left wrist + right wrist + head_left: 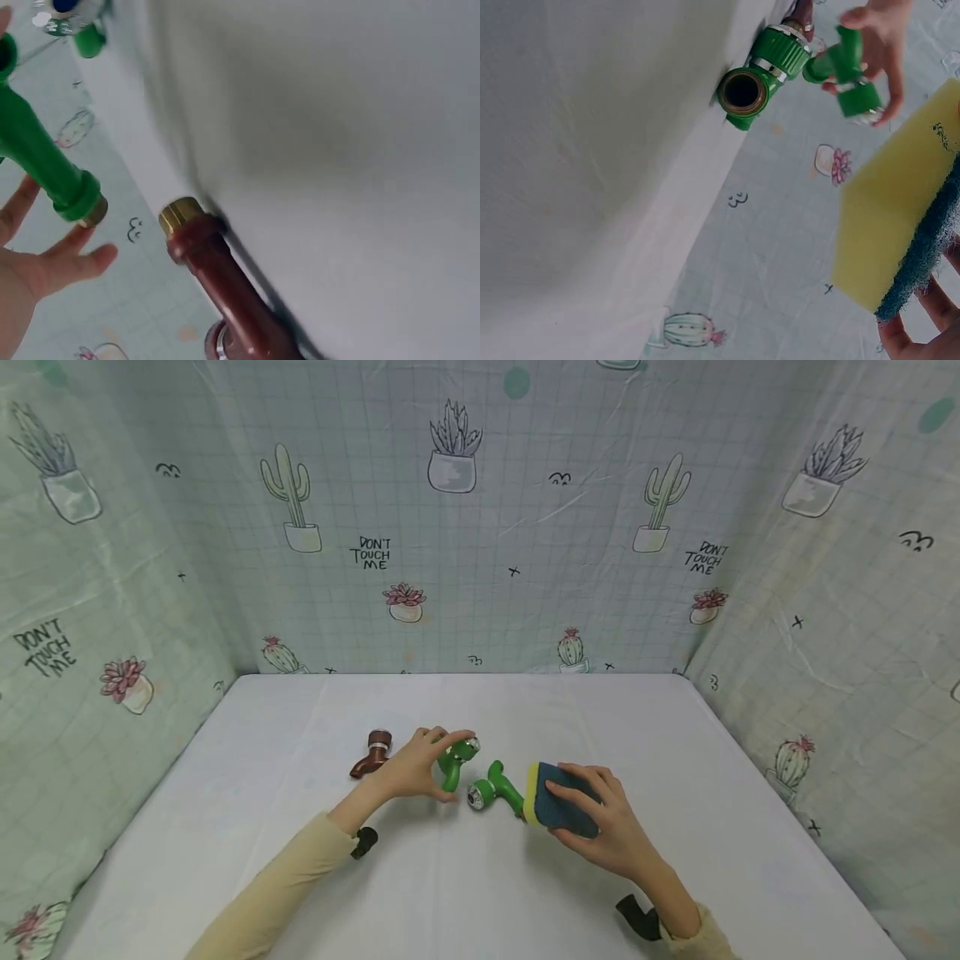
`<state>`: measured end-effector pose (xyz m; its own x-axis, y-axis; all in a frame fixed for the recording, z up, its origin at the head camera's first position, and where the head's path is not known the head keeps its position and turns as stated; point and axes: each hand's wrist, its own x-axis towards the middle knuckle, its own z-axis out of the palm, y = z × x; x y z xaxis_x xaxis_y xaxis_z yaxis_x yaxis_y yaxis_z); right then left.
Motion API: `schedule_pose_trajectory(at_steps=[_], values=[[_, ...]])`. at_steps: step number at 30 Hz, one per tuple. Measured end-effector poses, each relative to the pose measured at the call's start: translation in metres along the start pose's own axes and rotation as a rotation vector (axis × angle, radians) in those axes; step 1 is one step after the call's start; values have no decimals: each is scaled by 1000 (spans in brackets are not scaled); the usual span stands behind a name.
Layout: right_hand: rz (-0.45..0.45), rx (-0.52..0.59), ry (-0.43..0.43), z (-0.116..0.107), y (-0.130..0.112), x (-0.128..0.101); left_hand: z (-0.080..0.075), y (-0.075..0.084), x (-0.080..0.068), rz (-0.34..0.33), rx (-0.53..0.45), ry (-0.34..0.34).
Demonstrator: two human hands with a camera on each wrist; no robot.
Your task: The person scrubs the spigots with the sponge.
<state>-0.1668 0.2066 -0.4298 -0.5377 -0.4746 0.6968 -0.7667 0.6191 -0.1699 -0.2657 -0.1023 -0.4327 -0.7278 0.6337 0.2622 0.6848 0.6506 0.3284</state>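
Now the left hand point(407, 771) pinches a green valve point(452, 767), the right hand point(617, 828) a sponge point(562, 804); another valve point(486, 792) lies at the left hand's three o'clock.

- The lying valve point(500, 787) was bright green with silvery trim.
- At ten o'clock from it, the held valve point(452, 768) was green too, with a brassy end.
- At three o'clock, the sponge point(553, 806) was yellow, backed in dark blue.
- At nine o'clock from the held valve, another valve point(377, 748) was reddish brown.
- The tabletop point(487, 877) was plain white.
- At twelve o'clock, the curtain point(495, 577) was pale grey-green, gridded, printed with potted cacti and black lettering.
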Motion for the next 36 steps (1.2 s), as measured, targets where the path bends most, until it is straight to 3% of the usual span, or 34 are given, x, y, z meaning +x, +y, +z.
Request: schedule_pose_trajectory(at_steps=[5, 9, 12, 15, 18, 22, 30, 36], values=[[-27, 23, -10, 3, -2, 7, -2, 5, -5, -42, -529, 84], [-56, 31, -15, 6, -4, 14, -2, 10, -8, -58, -961, 88], [-60, 36, -22, 8, -7, 20, -2, 14, -11, -55, -1205, 70], [-49, 42, -37, 10, -11, 25, -3, 19, -14, -24, -1377, 32], [-41, 42, -44, 12, -14, 30, -4, 25, -17, 14, -1506, -26], [-45, 29, -28, 15, -16, 36, -3, 35, -19, 4, -1613, -77], [-50, 7, -28, 16, -12, 39, -4, 46, -25, -108, -1648, -94], [-64, -5, -50, 13, -9, 39, -9, 53, -27, -241, -1706, -106]])
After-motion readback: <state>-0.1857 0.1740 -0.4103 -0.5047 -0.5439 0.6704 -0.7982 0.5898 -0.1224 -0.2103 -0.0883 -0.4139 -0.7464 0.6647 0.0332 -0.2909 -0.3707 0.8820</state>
